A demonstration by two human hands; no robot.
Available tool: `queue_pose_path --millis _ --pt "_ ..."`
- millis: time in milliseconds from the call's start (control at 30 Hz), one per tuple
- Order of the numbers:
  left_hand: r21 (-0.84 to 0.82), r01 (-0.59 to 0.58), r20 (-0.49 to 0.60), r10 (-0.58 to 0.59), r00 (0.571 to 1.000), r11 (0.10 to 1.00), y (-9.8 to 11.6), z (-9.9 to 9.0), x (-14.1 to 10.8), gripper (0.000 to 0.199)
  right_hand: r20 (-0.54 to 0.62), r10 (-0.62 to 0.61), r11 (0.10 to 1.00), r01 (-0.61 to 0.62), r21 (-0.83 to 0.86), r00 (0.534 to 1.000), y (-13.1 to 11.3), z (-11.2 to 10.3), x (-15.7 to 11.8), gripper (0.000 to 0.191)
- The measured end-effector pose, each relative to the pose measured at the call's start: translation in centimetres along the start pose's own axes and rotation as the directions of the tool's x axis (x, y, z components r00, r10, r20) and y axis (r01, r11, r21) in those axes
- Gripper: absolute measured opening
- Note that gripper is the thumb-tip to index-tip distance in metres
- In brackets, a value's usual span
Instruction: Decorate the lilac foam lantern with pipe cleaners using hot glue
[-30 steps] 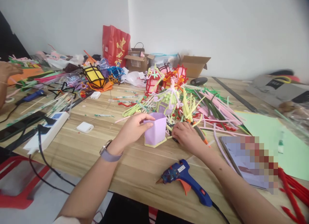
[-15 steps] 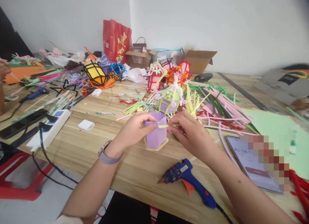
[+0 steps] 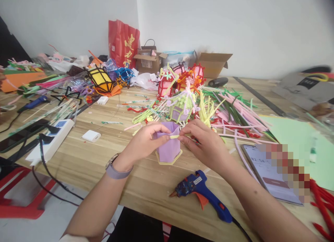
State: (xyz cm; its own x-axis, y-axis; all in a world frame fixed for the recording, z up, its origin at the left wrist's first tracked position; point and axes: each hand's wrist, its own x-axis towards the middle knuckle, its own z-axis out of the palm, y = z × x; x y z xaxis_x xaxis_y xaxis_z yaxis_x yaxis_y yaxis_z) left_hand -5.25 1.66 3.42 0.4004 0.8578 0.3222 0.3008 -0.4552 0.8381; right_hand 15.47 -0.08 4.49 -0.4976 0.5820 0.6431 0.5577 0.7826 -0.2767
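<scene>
A purple hexagonal paper box [image 3: 168, 150], open at the top, stands upright on a pale-yellow hexagonal rim [image 3: 169, 163] on the table. My left hand [image 3: 148, 139] is closed on its upper edge, thumb in front and fingers behind. Across the front wall near the top lies a short pale-yellow pipe cleaner [image 3: 174, 137]. One end of it meets my left thumb, while my right hand [image 3: 199, 139] pinches the other end between thumb and finger. The upper edge of the box dips inward behind this strip. A blue glue gun [image 3: 200, 191] rests on the table in front of my right hand.
Behind the box stands a green-and-purple pipe-cleaner lantern [image 3: 181, 111]. Pink and green pipe cleaners [image 3: 240, 113] lie to the right, near a phone [image 3: 273, 176]. A power strip [image 3: 49, 142] and a white charger [image 3: 91, 135] are on the left. Cardboard boxes [image 3: 212, 64] stand behind.
The upper front edge of the purple box now bends inward behind the yellow strip. Both hands keep their grip, and the whole view has shifted slightly.
</scene>
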Motion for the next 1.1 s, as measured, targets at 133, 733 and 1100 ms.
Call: queue_pose_path --millis 133,733,1100 --pt "0.006 -0.012 -0.002 0.012 1.0 1.0 -0.03 0.07 -0.08 0.009 0.005 0.003 1.0 -0.003 -0.024 1.0 0.01 0.0 0.02 0.007" --pt "0.067 -0.006 0.016 0.005 1.0 0.998 -0.12 0.04 -0.23 0.01 0.006 0.036 0.999 -0.036 -0.02 0.999 0.1 0.22 -0.14 0.008" --pt "0.06 -0.015 0.019 0.014 1.0 0.998 -0.18 0.08 -0.31 0.01 0.008 0.019 0.997 -0.019 -0.077 1.0 -0.37 0.11 -0.1 0.01"
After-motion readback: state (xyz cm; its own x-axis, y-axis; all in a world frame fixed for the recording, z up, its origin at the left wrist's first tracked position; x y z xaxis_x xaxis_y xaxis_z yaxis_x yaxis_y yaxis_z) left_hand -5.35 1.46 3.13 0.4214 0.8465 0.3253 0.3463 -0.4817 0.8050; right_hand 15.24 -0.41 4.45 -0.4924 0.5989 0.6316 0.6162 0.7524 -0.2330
